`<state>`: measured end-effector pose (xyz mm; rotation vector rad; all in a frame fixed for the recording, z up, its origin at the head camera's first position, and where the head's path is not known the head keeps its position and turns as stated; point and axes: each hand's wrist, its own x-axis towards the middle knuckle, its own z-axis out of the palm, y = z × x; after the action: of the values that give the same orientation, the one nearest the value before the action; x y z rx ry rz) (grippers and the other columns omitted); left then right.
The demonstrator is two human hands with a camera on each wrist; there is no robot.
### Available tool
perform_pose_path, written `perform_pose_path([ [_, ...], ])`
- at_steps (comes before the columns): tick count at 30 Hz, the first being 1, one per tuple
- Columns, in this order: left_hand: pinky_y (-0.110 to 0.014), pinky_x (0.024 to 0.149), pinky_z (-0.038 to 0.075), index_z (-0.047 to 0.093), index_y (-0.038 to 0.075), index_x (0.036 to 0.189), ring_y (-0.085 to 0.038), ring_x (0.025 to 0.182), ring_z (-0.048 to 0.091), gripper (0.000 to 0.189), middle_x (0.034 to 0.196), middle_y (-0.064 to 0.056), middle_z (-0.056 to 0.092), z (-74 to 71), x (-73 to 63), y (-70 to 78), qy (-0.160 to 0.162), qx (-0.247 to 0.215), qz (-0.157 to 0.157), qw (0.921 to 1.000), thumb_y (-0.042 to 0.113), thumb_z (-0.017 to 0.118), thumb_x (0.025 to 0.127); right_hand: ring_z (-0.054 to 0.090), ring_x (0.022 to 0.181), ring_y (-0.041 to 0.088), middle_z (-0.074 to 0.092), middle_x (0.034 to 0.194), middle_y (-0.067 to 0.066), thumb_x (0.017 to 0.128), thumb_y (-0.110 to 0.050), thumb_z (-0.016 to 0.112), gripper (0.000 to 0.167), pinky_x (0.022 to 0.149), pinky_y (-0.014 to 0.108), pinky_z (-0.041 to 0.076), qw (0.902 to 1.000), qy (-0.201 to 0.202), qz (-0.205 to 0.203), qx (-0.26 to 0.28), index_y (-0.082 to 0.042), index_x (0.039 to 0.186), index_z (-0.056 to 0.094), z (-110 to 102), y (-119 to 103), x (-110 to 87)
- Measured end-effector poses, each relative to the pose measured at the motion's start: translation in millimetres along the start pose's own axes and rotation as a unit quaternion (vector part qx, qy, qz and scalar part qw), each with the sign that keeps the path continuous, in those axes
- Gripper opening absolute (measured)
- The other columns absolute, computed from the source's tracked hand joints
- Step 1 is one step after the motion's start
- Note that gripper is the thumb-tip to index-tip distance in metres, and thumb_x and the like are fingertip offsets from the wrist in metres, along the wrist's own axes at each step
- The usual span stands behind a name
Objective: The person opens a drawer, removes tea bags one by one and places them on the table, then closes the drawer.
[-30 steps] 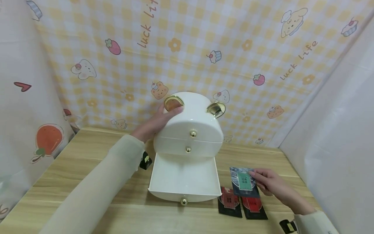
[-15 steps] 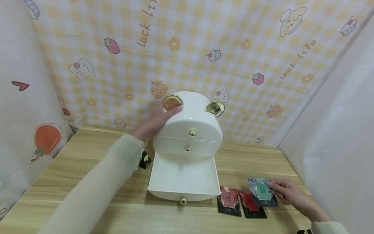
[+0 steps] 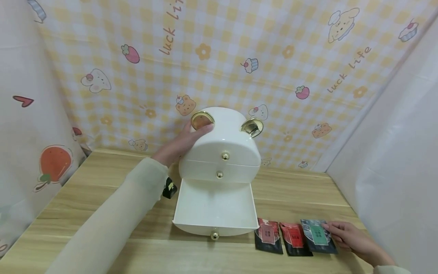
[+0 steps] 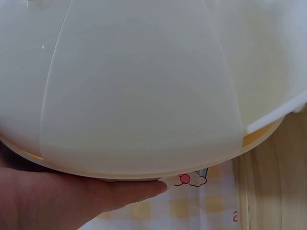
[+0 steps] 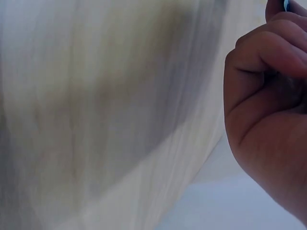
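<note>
A white drawer box (image 3: 226, 133) with round gold ears stands against the backdrop, its bottom drawer (image 3: 215, 205) pulled out. My left hand (image 3: 183, 144) rests against its upper left side, one digit lying straight beneath the left ear. In the left wrist view a straight finger (image 4: 129, 191) runs along the box's back rim. At the lower right, my right hand (image 3: 349, 238) pinches the upper right corner of a dark sachet (image 3: 319, 236) with a green label, close over the table. Only a sliver of the sachet shows past the fingers (image 5: 268, 52) in the right wrist view.
Two sachets with red labels, a paler one (image 3: 268, 236) and a brighter one (image 3: 295, 239), lie on the wooden table (image 3: 301, 190) right of the drawer. A yellow checked cloth (image 3: 219, 76) hangs behind, with a white curtain (image 3: 393, 171) on the right.
My right hand has moved right and toward me with the green-labelled sachet, from over the red sachets to beside the brighter one. The left hand and box have stayed put.
</note>
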<state>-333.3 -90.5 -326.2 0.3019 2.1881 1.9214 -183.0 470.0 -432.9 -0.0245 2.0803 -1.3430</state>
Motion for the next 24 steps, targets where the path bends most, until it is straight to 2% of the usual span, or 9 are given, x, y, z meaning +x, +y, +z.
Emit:
perform_pose_path([
  [4, -0.035, 0.082, 0.057, 0.029, 0.045, 0.149, -0.025, 0.099, 0.07, 0.079, 0.123, -0.005, 0.064, -0.4, -0.4, -0.2, 0.004, 0.009, -0.01, 0.9999, 0.076, 0.062, 0.084, 0.023, 0.052, 0.009, 0.037, 0.063, -0.011, 0.111, -0.029, 0.039, 0.035, 0.05, 0.041, 0.015, 1.0, 0.001, 0.005, -0.008, -0.011, 0.082, 0.049, -5.4, 7.6, -1.2],
  [7, -0.035, 0.082, 0.058, 0.03, 0.049, 0.146, -0.026, 0.1, 0.07, 0.08, 0.123, -0.004, 0.065, -1.4, 5.9, -5.8, 0.007, 0.006, -0.014, 0.9999, 0.079, 0.063, 0.08, 0.023, 0.051, 0.01, 0.039, 0.064, -0.01, 0.111, -0.029, 0.039, 0.033, 0.049, 0.041, 0.016, 1.0, -0.004, 0.007, -0.004, -0.014, 0.087, 0.056, -8.5, 12.0, -0.9],
  [11, -0.034, 0.082, 0.057, 0.026, 0.044, 0.15, -0.023, 0.098, 0.069, 0.081, 0.124, -0.006, 0.063, 0.6, -2.8, 1.4, 0.007, 0.01, -0.01, 0.9999, 0.076, 0.061, 0.084, 0.023, 0.052, 0.011, 0.04, 0.065, -0.009, 0.111, -0.03, 0.039, 0.033, 0.049, 0.038, 0.017, 0.9999, -0.004, 0.016, 0.004, -0.013, 0.091, 0.058, -9.6, 15.8, 0.7],
  [15, -0.035, 0.081, 0.057, 0.021, 0.04, 0.154, -0.023, 0.097, 0.069, 0.086, 0.124, -0.008, 0.063, 1.4, -10.1, 7.7, 0.006, 0.015, -0.01, 0.9998, 0.075, 0.06, 0.086, 0.029, 0.053, 0.008, 0.043, 0.068, -0.008, 0.11, -0.033, 0.041, 0.032, 0.048, 0.03, 0.021, 0.9994, 0.018, 0.029, -0.004, -0.013, 0.092, 0.058, -7.4, 18.4, 1.7],
  [19, -0.036, 0.082, 0.057, 0.016, 0.038, 0.156, -0.024, 0.1, 0.068, 0.093, 0.128, -0.009, 0.06, 0.9, -11.9, 9.6, 0.004, 0.019, -0.025, 0.9995, 0.078, 0.06, 0.084, 0.034, 0.053, 0.006, 0.047, 0.069, -0.008, 0.109, -0.036, 0.045, 0.032, 0.047, 0.024, 0.027, 0.9974, 0.049, 0.048, -0.021, -0.013, 0.09, 0.057, -4.7, 19.5, 1.3],
  [24, -0.035, 0.084, 0.055, 0.007, 0.036, 0.159, -0.024, 0.105, 0.065, 0.099, 0.133, -0.009, 0.054, 0.4, -14.2, 10.8, 0.005, 0.03, -0.044, 0.9986, 0.078, 0.057, 0.084, 0.037, 0.051, 0.005, 0.049, 0.068, -0.007, 0.108, -0.035, 0.047, 0.031, 0.047, 0.022, 0.03, 0.9947, 0.075, 0.061, -0.036, -0.01, 0.098, 0.061, -3.2, 20.2, 0.0],
])
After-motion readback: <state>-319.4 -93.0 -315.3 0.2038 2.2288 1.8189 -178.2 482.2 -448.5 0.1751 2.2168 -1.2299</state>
